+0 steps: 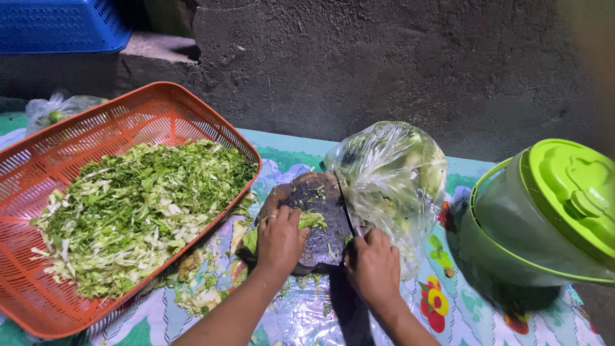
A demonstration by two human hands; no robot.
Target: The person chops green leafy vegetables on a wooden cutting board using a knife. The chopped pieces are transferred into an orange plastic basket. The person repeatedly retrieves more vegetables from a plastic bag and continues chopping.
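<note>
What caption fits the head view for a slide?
Left hand steadies greens on a round cutting board while right hand holds a knife, beside an orange basket of shredded greens.

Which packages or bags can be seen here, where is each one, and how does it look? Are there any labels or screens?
Clear plastic bag: right of the dark chopping board, behind the right hand; crumpled, pale green vegetables inside.
Small clear plastic bag: far left, behind the orange basket; crumpled, some green inside.
No labels, signs or screens show.
</note>
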